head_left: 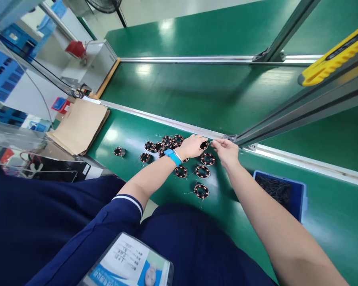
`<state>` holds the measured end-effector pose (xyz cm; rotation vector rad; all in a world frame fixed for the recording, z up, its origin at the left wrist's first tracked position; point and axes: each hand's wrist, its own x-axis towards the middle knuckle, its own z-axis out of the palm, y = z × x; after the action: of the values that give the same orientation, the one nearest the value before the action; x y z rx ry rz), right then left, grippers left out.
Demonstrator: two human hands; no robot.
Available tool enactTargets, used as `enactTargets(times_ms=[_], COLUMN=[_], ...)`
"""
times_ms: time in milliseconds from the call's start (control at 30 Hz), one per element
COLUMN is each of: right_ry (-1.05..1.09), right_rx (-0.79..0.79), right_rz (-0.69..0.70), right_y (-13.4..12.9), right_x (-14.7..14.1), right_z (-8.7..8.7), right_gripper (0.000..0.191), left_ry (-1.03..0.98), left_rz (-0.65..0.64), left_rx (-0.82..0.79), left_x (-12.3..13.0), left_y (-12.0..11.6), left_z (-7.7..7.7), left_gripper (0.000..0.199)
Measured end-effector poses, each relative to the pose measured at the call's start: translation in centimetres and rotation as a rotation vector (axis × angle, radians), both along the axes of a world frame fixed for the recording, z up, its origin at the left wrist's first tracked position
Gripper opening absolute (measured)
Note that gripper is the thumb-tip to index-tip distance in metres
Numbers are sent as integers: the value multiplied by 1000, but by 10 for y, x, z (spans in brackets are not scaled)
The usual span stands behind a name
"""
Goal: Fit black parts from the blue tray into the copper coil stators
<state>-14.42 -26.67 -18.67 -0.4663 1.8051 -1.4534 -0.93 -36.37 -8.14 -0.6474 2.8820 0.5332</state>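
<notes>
My left hand (pixel 193 146), with a blue band at its wrist, is closed on a wound motor stator (pixel 204 145) near the bench's back rail. Just to the right, the thumb and fingers of my right hand (pixel 226 151) are pinched at a thin lead wire coming off that stator. More ring-shaped stators with copper coils stand around my hands. One stator (pixel 208 159) is just below the held one, with another (pixel 202 171) and a third (pixel 201 191) nearer my body. A cluster of stators (pixel 167 141) lies left of my left hand, partly hidden by my forearm.
A blue bin (pixel 303 202) with dark, thin pieces sits right of my right forearm. A lone stator (pixel 118 151) stands far left by cardboard sheets (pixel 80 119). A metal post (pixel 274 115) rises behind my right hand, with a yellow utility knife (pixel 334 55) on it.
</notes>
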Motion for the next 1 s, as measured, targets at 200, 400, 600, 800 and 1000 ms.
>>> enactTargets(times_ms=[200, 400, 600, 800, 1000], right_ry=[154, 381, 617, 793, 979], right_rx=[-22, -9, -10, -18, -13], right_rz=[103, 287, 414, 480, 522], right_y=[1, 9, 20, 39, 128], right_x=[2, -6, 9, 5, 47], right_z=[-3, 7, 20, 43, 74], right_gripper=[27, 28, 30, 38, 51], left_ry=[14, 26, 14, -8, 47], left_rz=[1, 29, 75, 89, -167], left_rx=[8, 19, 19, 14, 34], left_x=[0, 0, 0, 6, 33], left_y=[0, -3, -3, 7, 26], left_z=[-1, -4, -3, 4, 16], left_gripper=[42, 46, 45, 48, 71])
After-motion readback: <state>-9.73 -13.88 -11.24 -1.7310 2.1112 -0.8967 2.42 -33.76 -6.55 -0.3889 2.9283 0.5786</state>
